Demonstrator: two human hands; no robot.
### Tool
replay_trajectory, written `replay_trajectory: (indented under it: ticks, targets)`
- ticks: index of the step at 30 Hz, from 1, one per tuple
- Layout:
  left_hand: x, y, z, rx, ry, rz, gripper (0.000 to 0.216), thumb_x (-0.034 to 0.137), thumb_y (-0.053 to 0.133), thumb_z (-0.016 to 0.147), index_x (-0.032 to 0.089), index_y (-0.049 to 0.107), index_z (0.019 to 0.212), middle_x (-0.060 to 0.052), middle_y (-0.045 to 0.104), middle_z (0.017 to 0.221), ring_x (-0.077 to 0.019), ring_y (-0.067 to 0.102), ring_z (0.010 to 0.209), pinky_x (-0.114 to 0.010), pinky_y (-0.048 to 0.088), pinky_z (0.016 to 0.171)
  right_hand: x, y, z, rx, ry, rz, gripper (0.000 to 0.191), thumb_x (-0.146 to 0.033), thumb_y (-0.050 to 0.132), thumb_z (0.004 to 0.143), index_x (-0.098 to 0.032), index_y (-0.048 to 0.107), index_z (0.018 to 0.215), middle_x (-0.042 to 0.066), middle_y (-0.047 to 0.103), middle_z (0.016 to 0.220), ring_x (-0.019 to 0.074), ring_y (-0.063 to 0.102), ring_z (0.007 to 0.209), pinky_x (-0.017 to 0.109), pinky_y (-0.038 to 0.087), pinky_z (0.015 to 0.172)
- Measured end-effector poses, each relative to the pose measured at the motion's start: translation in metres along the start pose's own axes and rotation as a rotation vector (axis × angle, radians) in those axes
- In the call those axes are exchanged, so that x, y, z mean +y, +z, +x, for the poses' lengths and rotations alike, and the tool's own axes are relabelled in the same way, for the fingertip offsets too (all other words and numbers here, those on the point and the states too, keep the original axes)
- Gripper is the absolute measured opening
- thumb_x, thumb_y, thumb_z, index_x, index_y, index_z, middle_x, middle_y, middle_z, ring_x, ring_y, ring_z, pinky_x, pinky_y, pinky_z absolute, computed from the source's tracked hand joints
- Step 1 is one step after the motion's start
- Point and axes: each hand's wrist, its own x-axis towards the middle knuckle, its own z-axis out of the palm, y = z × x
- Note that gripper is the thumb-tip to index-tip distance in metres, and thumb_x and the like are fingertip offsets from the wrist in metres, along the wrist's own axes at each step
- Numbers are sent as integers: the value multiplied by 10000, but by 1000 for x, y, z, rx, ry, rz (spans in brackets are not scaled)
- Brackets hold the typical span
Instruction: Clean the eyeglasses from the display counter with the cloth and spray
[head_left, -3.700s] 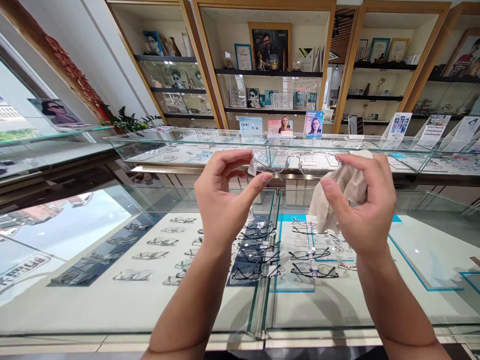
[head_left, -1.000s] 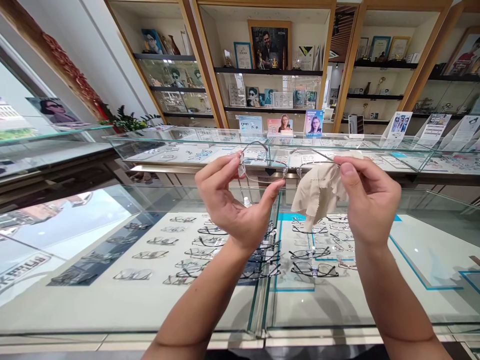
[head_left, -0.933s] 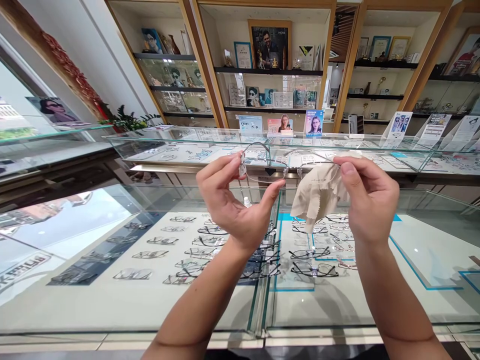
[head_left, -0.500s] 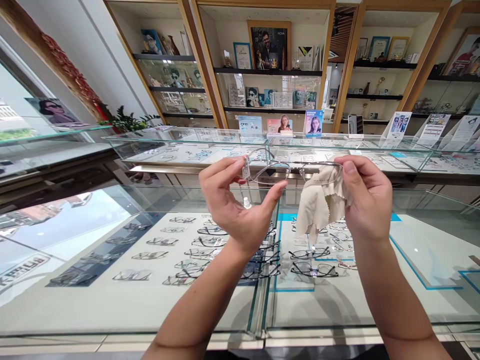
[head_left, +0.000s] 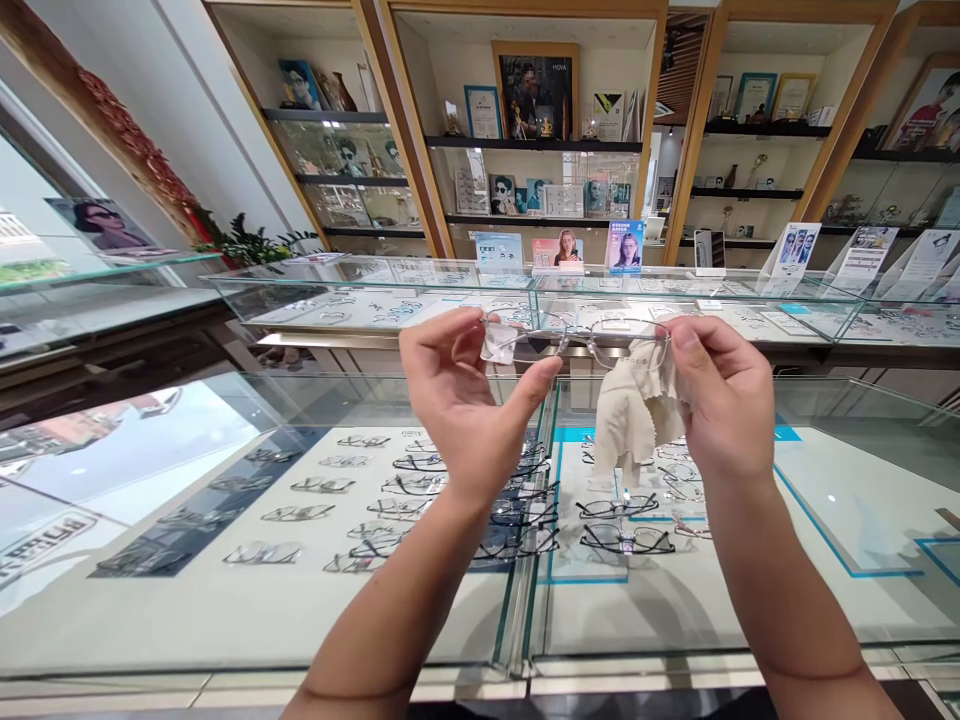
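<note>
I hold a thin metal pair of glasses (head_left: pixel 574 340) up in front of me above a glass display counter (head_left: pixel 300 610). My left hand (head_left: pixel 469 400) pinches the left end of the frame, where a small clear tag hangs. At the right end my right hand (head_left: pixel 724 395) grips the frame together with a beige cleaning cloth (head_left: pixel 637 415), which hangs down under the right lens. Both hands are closed on the glasses.
Rows of spectacle frames (head_left: pixel 517 510) lie inside the counter below my hands. A second glass counter (head_left: pixel 420 290) stands behind, with small advertising cards (head_left: pixel 626 247) on it. Wooden wall shelves (head_left: pixel 536 145) hold pictures and trophies. A plant (head_left: pixel 247 240) stands at the left.
The glasses have tipped from lying flat to facing me more upright, and dropped slightly. My right hand has bunched the cloth closer under the right lens. The camera view shifted a little.
</note>
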Motion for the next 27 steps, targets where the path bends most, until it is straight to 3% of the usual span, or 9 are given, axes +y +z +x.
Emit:
replay_trajectory:
  ticks: [5, 10, 12, 15, 20, 24, 27]
  targets:
    - [-3, 2, 5, -43, -175, -179, 661, 580, 914, 692, 301, 554, 1171, -68, 584, 1170, -243, 633, 1123, -405, 577, 922, 1, 2, -2, -46, -82, -57, 215, -467, 767, 903, -254, 780, 921, 19, 780, 942, 182, 730, 920, 344, 603, 855]
    - [2, -2, 10, 36, -117, -177, 660, 584, 926, 662, 303, 572, 1143, -64, 570, 1154, -258, 622, 1152, -418, 578, 936, 0, -1, 2, 7, -80, -86, 200, -433, 794, 875, -235, 766, 886, 19, 759, 893, 169, 705, 835, 319, 591, 772]
    - [1, -5, 14, 56, -183, -182, 686, 611, 929, 636, 309, 581, 1145, -69, 582, 1171, -258, 631, 1143, -405, 588, 912, 0, -5, 6, 70, -101, -102, 188, -414, 787, 877, -230, 751, 873, 12, 734, 858, 154, 674, 782, 295, 566, 718]
    - [2, -9, 18, 18, -450, -311, 706, 563, 968, 579, 308, 616, 1136, -59, 629, 1166, -222, 669, 1056, -350, 597, 874, 3, -12, 12, 90, -163, -170, 163, -377, 747, 904, -228, 718, 844, -3, 692, 807, 137, 624, 726, 279, 525, 676]
    - [10, -1, 15, -128, -877, -631, 627, 433, 976, 564, 231, 665, 1070, -45, 702, 1055, -141, 674, 842, -246, 572, 704, 6, -12, 15, -171, -272, -272, 94, -320, 758, 880, -229, 742, 899, 1, 686, 843, 153, 602, 758, 311, 508, 704]
    - [18, 7, 6, -342, -1190, -834, 466, 378, 919, 649, 179, 706, 1013, -73, 742, 1003, -131, 691, 790, -212, 558, 626, 5, -7, 10, -254, -434, -420, 204, -357, 789, 870, -263, 790, 1050, 18, 641, 859, 188, 571, 795, 341, 497, 692]
    - [18, 10, 1, -428, -1388, -912, 402, 352, 918, 637, 157, 737, 938, -87, 764, 925, -163, 725, 794, -220, 593, 620, 3, -7, 6, -295, -536, -500, 287, -372, 791, 875, -289, 793, 1150, 34, 646, 936, 207, 585, 841, 379, 521, 743]
